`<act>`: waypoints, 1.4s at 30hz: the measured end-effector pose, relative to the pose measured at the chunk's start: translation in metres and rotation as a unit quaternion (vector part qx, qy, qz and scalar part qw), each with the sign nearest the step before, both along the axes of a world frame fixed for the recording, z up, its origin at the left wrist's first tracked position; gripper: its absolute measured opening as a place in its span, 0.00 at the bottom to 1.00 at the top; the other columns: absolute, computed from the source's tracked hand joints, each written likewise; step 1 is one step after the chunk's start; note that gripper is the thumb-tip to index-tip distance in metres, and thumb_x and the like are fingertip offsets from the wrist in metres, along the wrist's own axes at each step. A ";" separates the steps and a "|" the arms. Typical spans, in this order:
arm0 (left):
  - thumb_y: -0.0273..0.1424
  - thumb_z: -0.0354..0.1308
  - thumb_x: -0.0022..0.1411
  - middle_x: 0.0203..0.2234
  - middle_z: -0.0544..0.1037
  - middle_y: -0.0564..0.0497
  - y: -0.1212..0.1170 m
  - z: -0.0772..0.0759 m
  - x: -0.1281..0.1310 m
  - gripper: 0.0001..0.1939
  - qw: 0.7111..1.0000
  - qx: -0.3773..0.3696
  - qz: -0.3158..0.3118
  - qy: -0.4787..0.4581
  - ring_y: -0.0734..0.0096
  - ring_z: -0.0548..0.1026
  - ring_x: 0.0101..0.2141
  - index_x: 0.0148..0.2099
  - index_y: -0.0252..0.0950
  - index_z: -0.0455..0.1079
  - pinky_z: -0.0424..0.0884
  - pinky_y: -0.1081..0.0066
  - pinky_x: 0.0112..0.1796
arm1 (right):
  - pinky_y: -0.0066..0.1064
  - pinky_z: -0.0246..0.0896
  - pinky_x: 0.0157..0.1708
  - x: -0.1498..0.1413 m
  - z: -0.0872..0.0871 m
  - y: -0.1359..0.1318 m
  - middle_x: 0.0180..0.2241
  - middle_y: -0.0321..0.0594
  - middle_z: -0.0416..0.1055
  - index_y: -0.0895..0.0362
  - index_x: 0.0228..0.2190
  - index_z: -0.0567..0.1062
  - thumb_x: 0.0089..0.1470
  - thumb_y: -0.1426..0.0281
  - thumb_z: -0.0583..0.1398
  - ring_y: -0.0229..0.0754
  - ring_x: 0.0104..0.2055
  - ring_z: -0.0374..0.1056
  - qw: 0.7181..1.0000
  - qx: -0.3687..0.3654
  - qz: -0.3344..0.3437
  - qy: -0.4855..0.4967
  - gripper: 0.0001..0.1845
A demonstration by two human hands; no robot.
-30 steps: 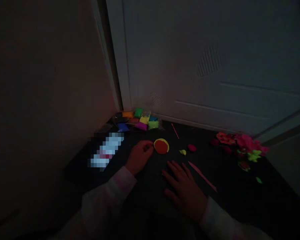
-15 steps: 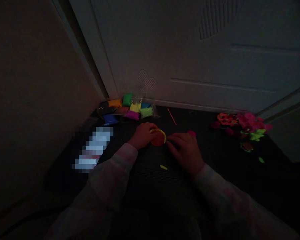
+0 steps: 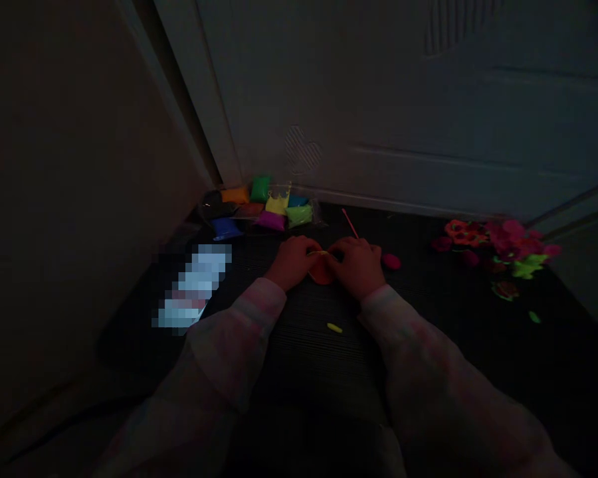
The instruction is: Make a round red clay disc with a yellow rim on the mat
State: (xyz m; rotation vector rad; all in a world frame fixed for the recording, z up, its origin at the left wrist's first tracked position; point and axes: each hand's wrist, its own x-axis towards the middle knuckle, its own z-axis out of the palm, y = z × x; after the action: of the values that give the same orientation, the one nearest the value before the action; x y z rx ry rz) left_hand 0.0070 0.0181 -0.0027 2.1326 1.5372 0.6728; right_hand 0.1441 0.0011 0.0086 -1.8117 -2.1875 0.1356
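An orange clay disc (image 3: pixel 321 272) with a thin yellow clay strip (image 3: pixel 319 252) along its far edge is between my hands, low over the dark table. My left hand (image 3: pixel 294 262) grips the disc's left side, its fingers curled over the far rim. From the right, my right hand (image 3: pixel 356 265) pinches the disc's other edge, close to the strip. Both hands cover part of the disc. Nearer to me a small yellow clay piece (image 3: pixel 334 328) lies on the table, and a magenta clay ball (image 3: pixel 391 261) sits just right of my right hand.
Bags of coloured clay (image 3: pixel 272 220) lie at the back left, near a lit phone (image 3: pixel 194 289). A pink stick tool (image 3: pixel 349 223) rests behind my right hand. Clay flowers (image 3: pixel 511 240) and a green leaf shape (image 3: pixel 535 317) are at the right. A white door panel (image 3: pixel 379 99) rises behind.
My right hand has moved left and up onto the disc, its fingers now near those of my left hand. The view has shifted slightly, so everything sits a little further right and higher.
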 end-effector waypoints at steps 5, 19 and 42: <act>0.29 0.53 0.53 0.29 0.73 0.51 -0.001 0.000 0.001 0.07 1.000 0.011 0.000 0.008 0.70 0.69 0.33 0.33 0.35 0.72 0.64 0.70 0.37 | 0.39 0.44 0.37 -0.002 0.000 -0.002 0.37 0.38 0.70 0.54 0.29 0.73 0.50 0.65 0.52 0.45 0.42 0.59 1.000 0.004 -0.002 -0.003 0.11; 0.28 0.53 0.53 0.29 0.73 0.50 -0.006 0.001 0.002 0.07 0.999 0.035 0.015 0.020 0.69 0.69 0.33 0.34 0.34 0.71 0.64 0.69 0.37 | 0.41 0.42 0.37 -0.003 0.001 -0.009 0.36 0.41 0.70 0.56 0.28 0.73 0.50 0.65 0.51 0.46 0.40 0.58 0.998 0.034 -0.016 -0.056 0.13; 0.24 0.52 0.50 0.29 0.73 0.50 -0.011 0.005 -0.001 0.11 0.999 0.034 0.029 0.032 0.69 0.69 0.32 0.39 0.33 0.68 0.65 0.69 0.36 | 0.40 0.39 0.35 -0.001 0.003 -0.014 0.33 0.41 0.70 0.57 0.26 0.73 0.50 0.65 0.50 0.47 0.39 0.59 0.991 0.056 -0.020 -0.123 0.13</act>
State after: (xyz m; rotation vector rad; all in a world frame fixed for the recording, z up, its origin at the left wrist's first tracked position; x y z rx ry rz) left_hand 0.0058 0.0072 0.0021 2.1855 1.6374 0.6927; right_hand 0.1436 -0.0127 0.0115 -1.8949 -2.2657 -0.2280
